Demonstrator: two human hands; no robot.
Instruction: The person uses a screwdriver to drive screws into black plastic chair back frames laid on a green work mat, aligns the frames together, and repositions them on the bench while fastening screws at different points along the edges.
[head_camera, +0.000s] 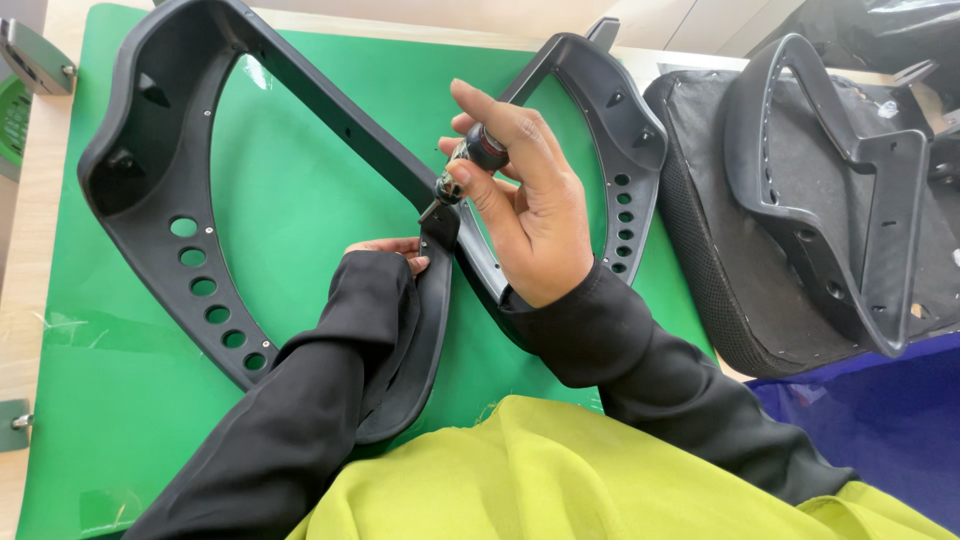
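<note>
Far left of both hands: grey metal clamp (35, 58) at the table edge, and the green mat (300, 200) that covers the work surface under everything listed here.

Left of the left hand: large black plastic chair-back frame (150, 170), lying flat on the mat, with a row of round holes along its curved lower side. Small pale dots, seemingly screws, sit along its inner edge; I cannot tell how many positions are still bare.

Left hand (390, 250): mostly hidden by a black sleeve, fingertips only in view, pressed against the frame's rim just below the tool tip. Whether it grips or merely steadies cannot be told.

Between the hands: the frame's narrow bar, where the tip of a small screwdriver (462, 168) meets the plastic.

Right hand (530, 210): closed around the screwdriver's dark handle, thumb and fingers pinching it, forefinger raised straight. The tool is tilted, tip down and to the left.

Just behind and right of the right hand: second black frame (625, 150), same pattern, partly overlapped by the first. It also shows small pale dots along its inner edge.

Well right of the right hand: black mesh seat pad (700, 250) with a third frame part (860, 200) resting on it, and blue cloth (880, 420) below.

Judged progress: fastening on the first frame is under way at one point near its middle bar; the other frames appear untouched at present.
</note>
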